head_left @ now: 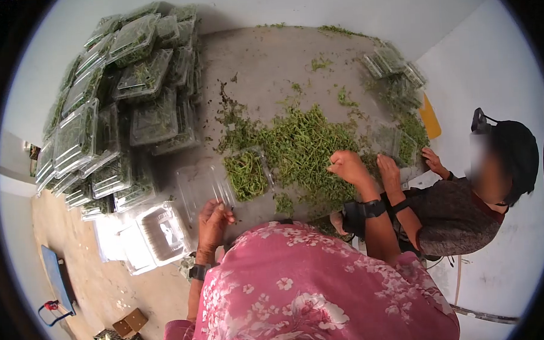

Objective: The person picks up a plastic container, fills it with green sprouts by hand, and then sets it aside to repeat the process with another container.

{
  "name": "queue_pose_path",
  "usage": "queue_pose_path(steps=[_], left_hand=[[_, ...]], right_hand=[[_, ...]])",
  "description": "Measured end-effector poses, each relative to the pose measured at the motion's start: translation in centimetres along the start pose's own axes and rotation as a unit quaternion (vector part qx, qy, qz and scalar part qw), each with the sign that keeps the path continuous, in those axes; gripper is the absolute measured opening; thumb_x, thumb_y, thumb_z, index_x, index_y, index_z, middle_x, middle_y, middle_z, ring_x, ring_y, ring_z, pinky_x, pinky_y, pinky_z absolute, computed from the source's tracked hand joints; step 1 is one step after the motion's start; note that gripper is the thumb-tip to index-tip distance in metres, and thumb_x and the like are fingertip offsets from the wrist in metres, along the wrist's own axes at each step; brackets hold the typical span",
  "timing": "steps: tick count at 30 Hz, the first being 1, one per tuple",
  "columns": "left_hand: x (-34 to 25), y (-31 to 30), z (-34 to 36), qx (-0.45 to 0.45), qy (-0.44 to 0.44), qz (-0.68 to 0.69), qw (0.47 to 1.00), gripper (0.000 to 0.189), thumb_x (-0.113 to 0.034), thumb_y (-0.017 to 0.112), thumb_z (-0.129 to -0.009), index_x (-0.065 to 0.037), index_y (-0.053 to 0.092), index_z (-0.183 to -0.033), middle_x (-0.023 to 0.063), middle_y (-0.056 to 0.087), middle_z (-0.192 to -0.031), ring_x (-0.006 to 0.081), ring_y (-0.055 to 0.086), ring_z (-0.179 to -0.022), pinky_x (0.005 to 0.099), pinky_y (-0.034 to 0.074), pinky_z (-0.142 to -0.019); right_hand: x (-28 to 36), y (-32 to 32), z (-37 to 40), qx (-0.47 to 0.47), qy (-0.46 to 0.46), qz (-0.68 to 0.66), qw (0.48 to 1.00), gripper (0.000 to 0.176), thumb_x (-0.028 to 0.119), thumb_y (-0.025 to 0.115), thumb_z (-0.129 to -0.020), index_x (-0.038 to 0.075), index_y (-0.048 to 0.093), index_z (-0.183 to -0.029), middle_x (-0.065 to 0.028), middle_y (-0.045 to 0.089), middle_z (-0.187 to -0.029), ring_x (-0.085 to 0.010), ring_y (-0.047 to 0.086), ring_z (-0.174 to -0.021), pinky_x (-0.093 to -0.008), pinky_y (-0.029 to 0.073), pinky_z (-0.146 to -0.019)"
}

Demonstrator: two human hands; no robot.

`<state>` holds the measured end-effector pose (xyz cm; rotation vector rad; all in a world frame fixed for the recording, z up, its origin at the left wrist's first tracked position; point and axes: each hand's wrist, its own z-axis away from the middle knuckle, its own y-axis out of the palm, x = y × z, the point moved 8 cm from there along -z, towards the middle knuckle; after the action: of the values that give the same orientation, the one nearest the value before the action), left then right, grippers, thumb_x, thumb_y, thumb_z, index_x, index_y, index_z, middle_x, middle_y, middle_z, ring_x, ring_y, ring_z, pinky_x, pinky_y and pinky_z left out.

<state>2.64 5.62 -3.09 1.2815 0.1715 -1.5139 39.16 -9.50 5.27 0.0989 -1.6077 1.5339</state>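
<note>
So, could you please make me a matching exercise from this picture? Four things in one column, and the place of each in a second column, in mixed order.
Things
1. left hand
2. right hand
3. stack of filled boxes
4. empty boxes

Places
A. on the pile of greens
B. piled high at the far left of the grey surface
C. at the near edge of the open box
D. at the near left corner, left of the left hand

Pairs: 1-C, 2-A, 3-B, 4-D
</note>
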Motion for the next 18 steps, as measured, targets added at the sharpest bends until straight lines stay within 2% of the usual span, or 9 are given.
queue_pose_path(steps=[1, 4, 7, 10, 13, 16, 18], left_hand=[[0.0, 0.0, -0.1, 0.0, 0.001, -0.001, 1.0, 0.025, -0.016, 0.056, -0.091, -0.001, 0.051, -0.11, 0.0083, 0.06, -0.074, 0.016, 0.058, -0.063, 0.0259, 0.047, -0.059], [0.0, 0.2, -0.1, 0.0, -0.005, 0.005, 1.0, 0.026, -0.016, 0.056, -0.091, 0.0, 0.05, -0.111, 0.0084, 0.06, -0.074, 0.016, 0.058, -0.063, 0.0258, 0.047, -0.06], [-0.1, 0.2, -0.1, 0.001, -0.003, -0.003, 1.0, 0.027, -0.016, 0.056, -0.091, 0.0, 0.05, -0.112, 0.0086, 0.06, -0.074, 0.016, 0.058, -0.063, 0.0257, 0.047, -0.06], [-0.1, 0.1, 0.0, -0.005, -0.006, -0.009, 1.0, 0.026, -0.016, 0.056, -0.091, 0.0, 0.05, -0.112, 0.0086, 0.06, -0.075, 0.016, 0.059, -0.063, 0.0258, 0.047, -0.06], [-0.2, 0.1, 0.0, -0.003, -0.001, -0.012, 1.0, 0.026, -0.015, 0.056, -0.091, -0.001, 0.051, -0.111, 0.0084, 0.06, -0.075, 0.016, 0.059, -0.063, 0.0256, 0.047, -0.06], [-0.1, 0.1, 0.0, -0.003, 0.003, -0.004, 1.0, 0.025, -0.016, 0.056, -0.091, -0.002, 0.051, -0.111, 0.0081, 0.06, -0.075, 0.0157, 0.059, -0.064, 0.0254, 0.047, -0.06], [-0.1, 0.1, 0.0, -0.001, 0.006, -0.007, 1.0, 0.024, -0.016, 0.056, -0.091, -0.002, 0.051, -0.111, 0.008, 0.061, -0.075, 0.0154, 0.059, -0.064, 0.0253, 0.047, -0.06]], right_hand=[[0.2, -0.5, 0.2, -0.03, -0.01, -0.044, 0.999, 0.034, 0.007, 0.068, -0.078, 0.004, 0.037, -0.068, -0.0074, 0.04, -0.058, -0.0167, 0.036, -0.052, -0.0392, 0.032, -0.05], [1.3, -1.1, -0.1, -0.043, -0.001, -0.018, 0.999, 0.025, 0.007, 0.07, -0.077, 0.003, 0.047, -0.071, -0.0101, 0.045, -0.058, -0.0182, 0.045, -0.053, -0.0389, 0.038, -0.052], [4.0, 0.0, -0.3, -0.016, 0.002, -0.036, 0.999, 0.015, 0.006, 0.069, -0.079, 0.005, 0.06, -0.09, -0.0137, 0.057, -0.071, -0.0242, 0.058, -0.068, -0.0433, 0.046, -0.061], [5.6, 1.9, -0.6, -0.002, -0.079, 0.116, 0.99, 0.031, 0.003, 0.065, -0.081, 0.008, 0.059, -0.111, -0.0153, 0.059, -0.093, -0.032, 0.06, -0.086, -0.0484, 0.049, -0.072], [3.1, 4.6, -1.3, -0.009, -0.089, 0.169, 0.982, 0.037, 0.001, 0.066, -0.079, 0.006, 0.057, -0.114, -0.0157, 0.057, -0.098, -0.0353, 0.058, -0.085, -0.0455, 0.047, -0.069], [3.2, 5.2, -0.4, -0.096, -0.143, 0.191, 0.966, 0.033, 0.002, 0.066, -0.078, 0.006, 0.058, -0.11, -0.0158, 0.055, -0.098, -0.0371, 0.057, -0.086, -0.0475, 0.046, -0.071], [2.5, 5.0, -0.8, -0.038, -0.097, 0.137, 0.985, 0.027, 0.003, 0.066, -0.08, 0.005, 0.06, -0.106, -0.0151, 0.055, -0.098, -0.0361, 0.056, -0.084, -0.0478, 0.046, -0.069]])
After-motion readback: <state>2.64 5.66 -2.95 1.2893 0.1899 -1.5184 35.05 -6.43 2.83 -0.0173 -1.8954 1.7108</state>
